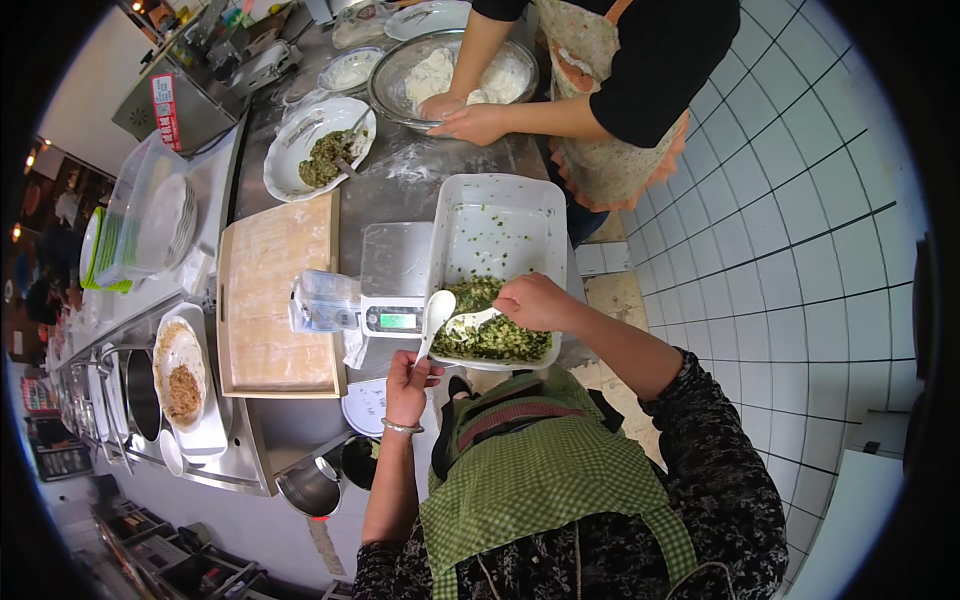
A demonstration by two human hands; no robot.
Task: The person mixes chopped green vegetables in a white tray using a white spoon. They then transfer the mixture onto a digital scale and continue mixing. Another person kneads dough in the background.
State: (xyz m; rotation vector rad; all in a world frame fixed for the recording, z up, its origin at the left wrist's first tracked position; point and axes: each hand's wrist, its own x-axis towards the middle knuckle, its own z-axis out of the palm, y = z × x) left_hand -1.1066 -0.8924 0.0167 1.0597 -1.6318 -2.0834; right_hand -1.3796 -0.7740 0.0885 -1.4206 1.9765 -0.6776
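A deep white rectangular tub (499,196) stands on the steel table in front of me. Chopped green filling (517,339) is gathered at its near end, with small bits scattered over the bare bottom. My left hand (409,386) grips a white spoon (441,306) by its handle, the bowl upright over the tub's left wall. Over the filling, my right hand (534,301) is closed on a second white utensil, a slotted spoon (466,322) by its look, whose head rests in the filling. Left of the tub is a digital kitchen scale (397,259) with its display lit.
A floured wooden board (281,300) lies left of the scale, near a clear plastic bag (322,296). Beyond are a plate of dark green filling (326,159) and a flour bowl (380,97), where another person's hands (472,120) work. An oval dish (169,349) stands far left.
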